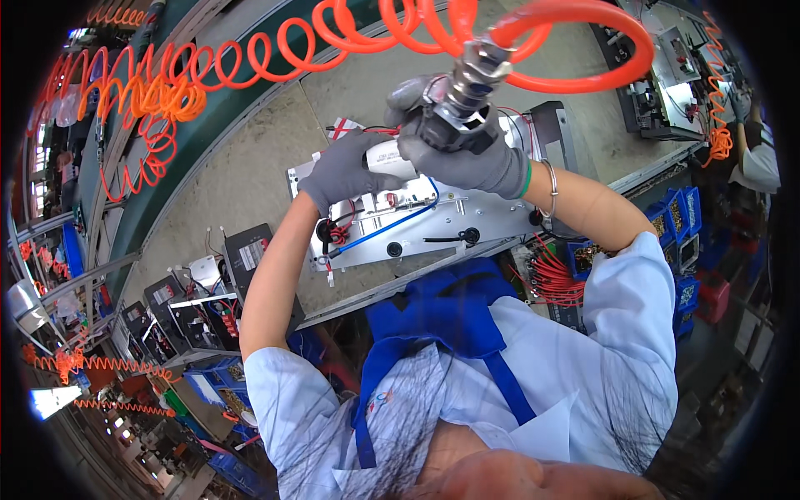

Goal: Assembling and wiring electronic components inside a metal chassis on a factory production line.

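White cylinder (389, 158) is lying on its side above the silver metal plate (367, 258), which is resting on the grey table (271, 146). The left grip (344, 172) is pinching the cylinder at its left end: the gloved fingers are curling over the far side while the thumb is pressing along the near side. The cylinder's other end is pointing toward the right grip (471, 162) and sitting just beside it; whether the two are touching, I cannot tell. The right grip is clasping the dark body of an air tool (475, 83), and an orange hose (642, 52) is looping from the tool's metal fitting. The tool's tip is hiding behind the hand.

Judging by this pose, the step in hand seems to be fixing the cylinder to the plate, with the tool working or waiting close by. The next move would be calling for a steady left hold and a squarely aligned tool, keeping clear of the blue tube (390, 224) running nearby.
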`<action>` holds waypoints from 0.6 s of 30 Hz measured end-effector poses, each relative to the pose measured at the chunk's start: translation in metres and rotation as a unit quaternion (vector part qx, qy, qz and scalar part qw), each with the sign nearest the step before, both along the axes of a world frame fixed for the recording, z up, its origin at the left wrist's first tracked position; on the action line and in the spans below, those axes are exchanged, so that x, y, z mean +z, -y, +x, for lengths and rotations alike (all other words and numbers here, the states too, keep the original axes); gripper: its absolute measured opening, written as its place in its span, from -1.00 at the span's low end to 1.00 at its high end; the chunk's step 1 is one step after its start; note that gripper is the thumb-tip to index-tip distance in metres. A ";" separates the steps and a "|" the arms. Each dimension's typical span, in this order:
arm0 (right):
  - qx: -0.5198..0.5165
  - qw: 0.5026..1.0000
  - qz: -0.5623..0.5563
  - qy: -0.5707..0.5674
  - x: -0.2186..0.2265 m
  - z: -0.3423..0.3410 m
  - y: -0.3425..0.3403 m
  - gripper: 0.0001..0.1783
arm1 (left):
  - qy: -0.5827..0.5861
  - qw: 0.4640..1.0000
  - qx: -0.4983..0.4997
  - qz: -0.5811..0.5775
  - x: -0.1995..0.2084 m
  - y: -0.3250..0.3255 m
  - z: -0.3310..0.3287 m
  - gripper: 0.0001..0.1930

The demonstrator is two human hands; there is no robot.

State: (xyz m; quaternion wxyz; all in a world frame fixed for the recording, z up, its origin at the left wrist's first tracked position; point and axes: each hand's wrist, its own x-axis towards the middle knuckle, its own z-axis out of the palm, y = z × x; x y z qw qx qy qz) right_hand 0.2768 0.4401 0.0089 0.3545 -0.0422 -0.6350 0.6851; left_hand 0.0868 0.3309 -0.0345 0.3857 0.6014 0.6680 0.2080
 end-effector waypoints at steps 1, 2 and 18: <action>-0.002 1.000 0.002 -0.005 -0.002 -0.003 -0.001 -0.58 | -0.008 0.999 -0.005 0.034 -0.003 0.001 -0.001 -0.25; -0.005 1.000 0.005 -0.009 -0.005 -0.007 -0.001 -0.58 | -0.005 0.999 0.004 0.054 -0.005 0.002 -0.002 -0.26; 0.052 0.996 -0.077 0.009 0.010 -0.004 -0.003 -0.51 | 0.177 0.955 0.237 -0.023 -0.003 0.032 -0.018 -0.47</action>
